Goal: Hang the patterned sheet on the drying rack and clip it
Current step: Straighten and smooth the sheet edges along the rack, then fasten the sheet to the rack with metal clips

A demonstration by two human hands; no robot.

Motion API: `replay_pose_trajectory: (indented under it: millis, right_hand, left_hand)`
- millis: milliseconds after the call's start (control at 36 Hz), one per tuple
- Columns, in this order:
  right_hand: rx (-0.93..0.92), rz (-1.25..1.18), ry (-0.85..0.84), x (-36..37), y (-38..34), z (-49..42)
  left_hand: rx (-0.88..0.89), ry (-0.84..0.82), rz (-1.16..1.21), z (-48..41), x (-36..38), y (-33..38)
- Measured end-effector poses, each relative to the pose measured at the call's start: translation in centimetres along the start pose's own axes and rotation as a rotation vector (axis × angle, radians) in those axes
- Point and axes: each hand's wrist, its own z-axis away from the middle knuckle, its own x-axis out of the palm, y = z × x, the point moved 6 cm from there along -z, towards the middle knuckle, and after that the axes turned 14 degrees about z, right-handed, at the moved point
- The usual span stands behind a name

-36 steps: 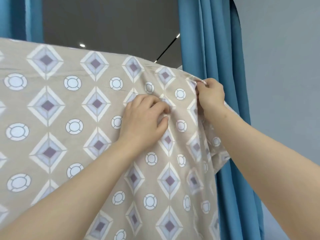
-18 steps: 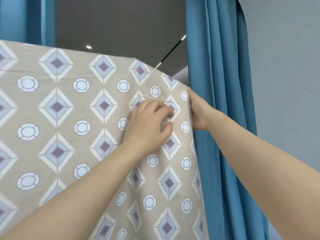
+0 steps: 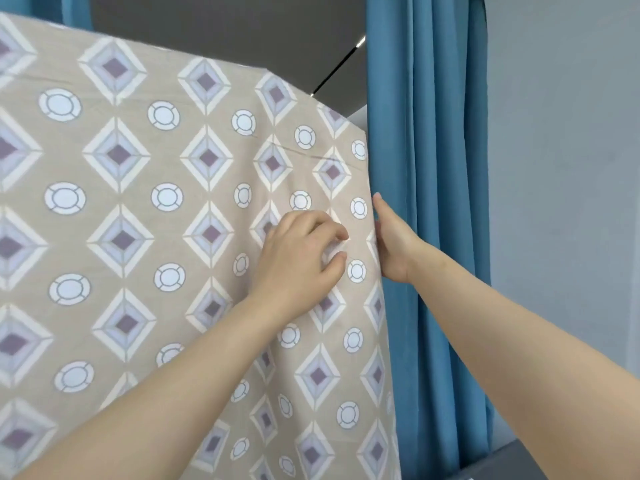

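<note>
The patterned sheet (image 3: 145,209), beige with purple-centred diamonds and white rings, hangs down from a slanted top edge and fills the left and middle of the view; what it hangs over is hidden. The left hand (image 3: 298,261) lies against the sheet's front near its right side, fingers curled, thumb and forefinger pinching at the cloth. The right hand (image 3: 394,244) is at the sheet's right edge, thumb pointing up along it and fingers hidden behind the cloth. Just beside that edge hangs a blue curtain (image 3: 436,168), with a grey wall (image 3: 568,168) to its right.
</note>
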Motion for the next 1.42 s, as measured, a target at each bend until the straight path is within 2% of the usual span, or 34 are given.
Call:
replay_pose_trajectory:
  millis: [139, 250, 389, 611, 778, 861, 1000, 1111, 1250, 1417]
  right_hand:
    - [0.053, 0.136, 0.153, -2.1, 3.3, 3.1]
    - [0.17, 0.23, 0.257, -4.3, 6.9, 6.6]
    - [0.324, 0.291, 0.313, -6.5, 12.4, 12.6]
    - [0.572, 0.391, 0.455, -9.9, 22.2, 23.2]
    - [0.664, 0.474, 0.619, -12.2, 29.5, 30.3]
    - [0.708, 0.594, 0.728, -13.6, 31.2, 34.3]
    - [0.786, 0.742, 0.817, -14.5, 32.6, 39.5]
    - [0.861, 0.814, 0.832, -14.4, 33.8, 42.7]
    - [0.979, 0.967, 0.72, -13.2, 35.7, 45.1]
    - [0.982, 0.998, 0.661, -11.4, 37.4, 46.3]
  left_hand:
    - [0.024, 0.012, 0.051, 3.2, 2.1, 1.7]
    - [0.021, -0.052, 0.115, 5.9, 5.0, 3.5]
    - [-0.147, -0.3, 0.229, 10.2, 11.0, 4.8]
    - [-0.324, -0.601, 0.422, 18.4, 20.0, 8.2]
    - [-0.358, -0.78, 0.594, 25.8, 27.4, 11.6]
    - [-0.366, -0.884, 0.644, 28.7, 30.0, 14.1]
    - [-0.365, -0.983, 0.714, 31.7, 32.1, 17.7]
    - [-0.345, -1.045, 0.745, 34.2, 33.0, 19.5]
    - [-0.384, -1.071, 0.761, 36.4, 33.5, 19.9]
    - [-0.363, -1.167, 0.749, 37.8, 33.6, 20.4]
